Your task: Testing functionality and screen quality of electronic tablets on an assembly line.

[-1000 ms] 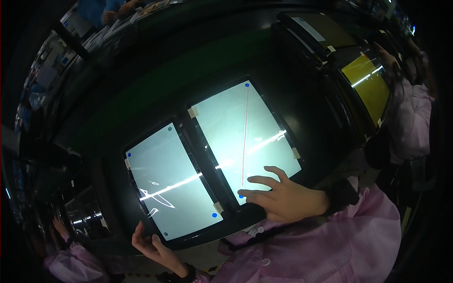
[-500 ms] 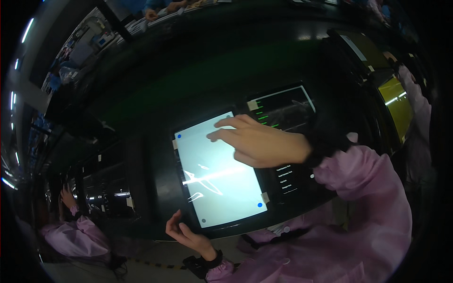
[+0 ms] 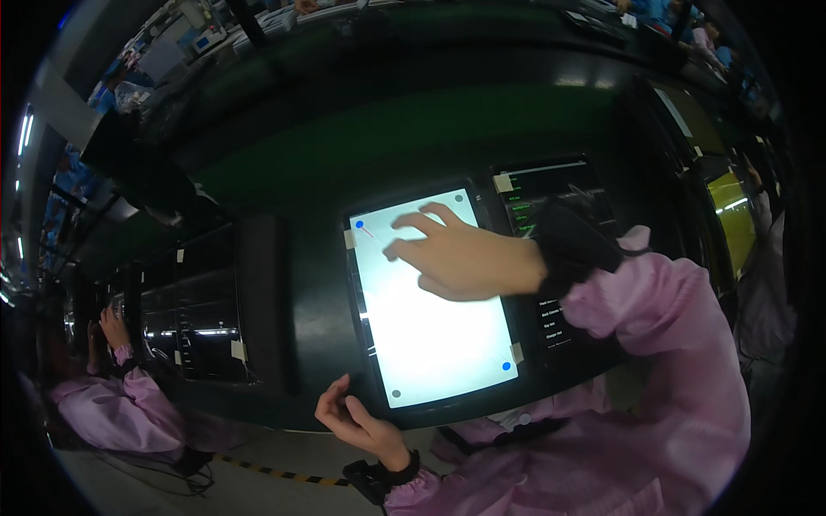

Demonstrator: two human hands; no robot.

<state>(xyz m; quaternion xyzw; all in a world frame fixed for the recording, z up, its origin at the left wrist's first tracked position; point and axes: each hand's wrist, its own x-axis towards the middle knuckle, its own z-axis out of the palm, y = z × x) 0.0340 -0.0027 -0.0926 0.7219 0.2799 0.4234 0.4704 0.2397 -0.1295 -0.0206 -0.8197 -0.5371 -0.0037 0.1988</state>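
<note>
A tablet (image 3: 439,344) with a bright white screen lies on the dark bench in front of me. Blue and grey dots mark its screen corners, and a short red line trails from the blue dot at the far left. My right hand (image 3: 469,258) reaches across from the right over the upper half of the screen, fingers spread and holding nothing; whether a fingertip touches the glass I cannot tell. By the tablet's near left corner rests my left hand (image 3: 361,421), empty, with loosely curled, parted fingers. A second tablet (image 3: 559,189) with green text on black lies just right, partly covered by my right forearm.
Several dark panels (image 3: 206,301) with tape tabs lie left, where a co-worker's hand (image 3: 114,327) reaches in. A yellow-lit panel (image 3: 731,215) stands at the right beside another person's sleeve. The bench's near edge runs below the tablet, with striped floor tape (image 3: 275,473) beyond.
The view has shifted, so the tablet sits farther right in it. White drawn strokes are gone from the screen, and a short red line now shows near the far left dot.
</note>
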